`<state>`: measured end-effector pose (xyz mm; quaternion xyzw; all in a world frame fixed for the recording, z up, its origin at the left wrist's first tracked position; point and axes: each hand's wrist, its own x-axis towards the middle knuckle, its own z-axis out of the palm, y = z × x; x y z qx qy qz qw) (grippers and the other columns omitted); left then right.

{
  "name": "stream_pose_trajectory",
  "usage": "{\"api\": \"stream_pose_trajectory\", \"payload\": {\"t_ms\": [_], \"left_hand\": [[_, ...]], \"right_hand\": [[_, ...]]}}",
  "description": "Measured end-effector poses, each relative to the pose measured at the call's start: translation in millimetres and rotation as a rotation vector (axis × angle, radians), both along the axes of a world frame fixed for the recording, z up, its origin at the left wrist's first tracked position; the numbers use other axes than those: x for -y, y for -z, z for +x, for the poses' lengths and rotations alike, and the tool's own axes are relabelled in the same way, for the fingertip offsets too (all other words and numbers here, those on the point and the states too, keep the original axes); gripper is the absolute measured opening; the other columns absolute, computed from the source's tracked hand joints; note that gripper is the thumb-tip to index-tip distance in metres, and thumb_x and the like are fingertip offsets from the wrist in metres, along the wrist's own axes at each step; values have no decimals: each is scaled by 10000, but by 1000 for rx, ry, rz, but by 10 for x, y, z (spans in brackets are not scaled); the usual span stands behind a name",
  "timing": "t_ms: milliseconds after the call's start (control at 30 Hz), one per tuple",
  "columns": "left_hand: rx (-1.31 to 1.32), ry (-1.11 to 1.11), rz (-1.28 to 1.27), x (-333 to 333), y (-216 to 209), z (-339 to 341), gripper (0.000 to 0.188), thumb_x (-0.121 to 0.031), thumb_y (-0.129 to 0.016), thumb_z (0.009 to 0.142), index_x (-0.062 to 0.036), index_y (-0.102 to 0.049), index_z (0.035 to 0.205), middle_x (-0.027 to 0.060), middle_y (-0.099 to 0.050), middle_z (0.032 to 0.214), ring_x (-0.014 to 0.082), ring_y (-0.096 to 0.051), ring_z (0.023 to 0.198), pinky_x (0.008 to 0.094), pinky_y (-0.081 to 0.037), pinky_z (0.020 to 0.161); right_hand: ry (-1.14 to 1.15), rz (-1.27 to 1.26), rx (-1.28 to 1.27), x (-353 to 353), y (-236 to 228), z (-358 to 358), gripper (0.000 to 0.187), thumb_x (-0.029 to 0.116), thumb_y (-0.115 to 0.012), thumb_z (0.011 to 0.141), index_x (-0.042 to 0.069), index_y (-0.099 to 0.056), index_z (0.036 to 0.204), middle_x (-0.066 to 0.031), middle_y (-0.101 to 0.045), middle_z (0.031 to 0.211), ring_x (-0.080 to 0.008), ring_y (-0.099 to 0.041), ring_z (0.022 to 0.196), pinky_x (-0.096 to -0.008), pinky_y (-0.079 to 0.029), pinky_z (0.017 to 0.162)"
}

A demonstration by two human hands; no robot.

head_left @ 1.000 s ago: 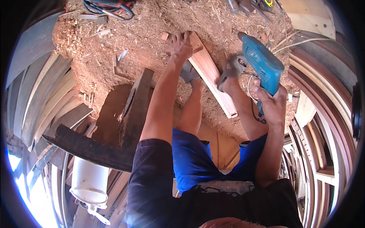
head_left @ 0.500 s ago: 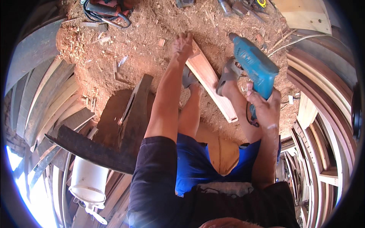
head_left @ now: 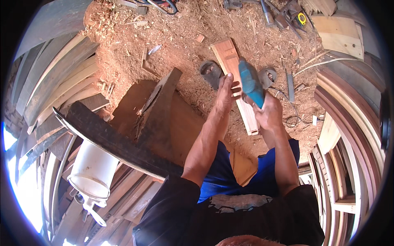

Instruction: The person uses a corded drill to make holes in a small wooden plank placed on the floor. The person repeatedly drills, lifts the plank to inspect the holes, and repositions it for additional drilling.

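My right hand [head_left: 269, 111] grips a teal power drill [head_left: 251, 84] by its handle. Motion blurs the drill, which covers part of a reddish wooden board [head_left: 248, 119] lying lengthwise between my feet. A recess is cut near the board's far end. Beside the board's left edge is my left hand [head_left: 226, 93], its fingers apart and reaching over the wood toward the drill; whether they touch either one I cannot tell. My sandalled left foot [head_left: 211, 74] and right foot [head_left: 269, 76] flank the board. The drill's tip is hard to make out.
Wood shavings cover the ground. Hand tools and a yellow tape measure [head_left: 302, 18] lie at the far right. Stacked planks [head_left: 61, 69] line the left, curved wooden frames [head_left: 349, 106] the right. A dark curved plank [head_left: 106, 135] and a white bucket [head_left: 91, 168] stand near left.
My left hand has left the board's far end and come back toward me, near the board's middle. The drill has swung left and down, over the board. The view has shifted too.
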<state>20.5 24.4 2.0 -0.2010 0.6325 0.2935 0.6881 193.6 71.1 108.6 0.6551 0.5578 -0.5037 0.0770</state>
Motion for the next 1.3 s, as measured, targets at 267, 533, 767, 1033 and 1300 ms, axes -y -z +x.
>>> {"api": "stream_pose_trajectory", "payload": {"t_ms": [267, 533, 767, 1033, 1300], "left_hand": [[339, -319, 29, -352, -239, 175, 417, -299, -670, 959, -27, -535, 1245, 147, -653, 1057, 296, -659, 899, 491, -575, 849], [387, -541, 0, -323, -373, 226, 539, -380, -649, 909, -14, -529, 1286, 203, -652, 1105, 384, -656, 988, 575, -559, 884], [379, -581, 5, -30, -103, 46, 462, -349, -593, 908, -5, -600, 1216, 205, -683, 1075, 425, -664, 971, 607, -558, 862], [328, -602, 12, 3, -62, -25, 446, -351, -590, 920, -37, -599, 1237, 178, -694, 1069, 400, -677, 920, 608, -564, 841], [343, -563, 7, 63, 83, -53, 508, -409, -596, 907, -42, -592, 1258, 242, -685, 1053, 445, -674, 900, 589, -567, 843]], "right_hand": [[-118, 35, 45, 15, -113, -127, 475, 99, -712, 783, 28, -598, 1238, -249, -705, 1011, -453, -692, 931, -522, -547, 813], [-124, -86, 69, 105, 2, -195, 491, 131, -760, 762, -17, -607, 1204, -254, -686, 1023, -450, -693, 941, -515, -565, 822], [-101, -57, 17, 219, 157, -423, 509, 124, -751, 762, -20, -610, 1230, -271, -708, 993, -459, -701, 912, -515, -569, 822], [-90, -6, -62, 280, 239, -505, 508, 75, -747, 756, -87, -568, 1204, -275, -684, 963, -447, -688, 884, -500, -544, 782], [-63, -25, -19, 264, 278, -575, 415, 40, -751, 716, -68, -596, 1085, -263, -677, 929, -453, -650, 916, -512, -515, 813]]}}
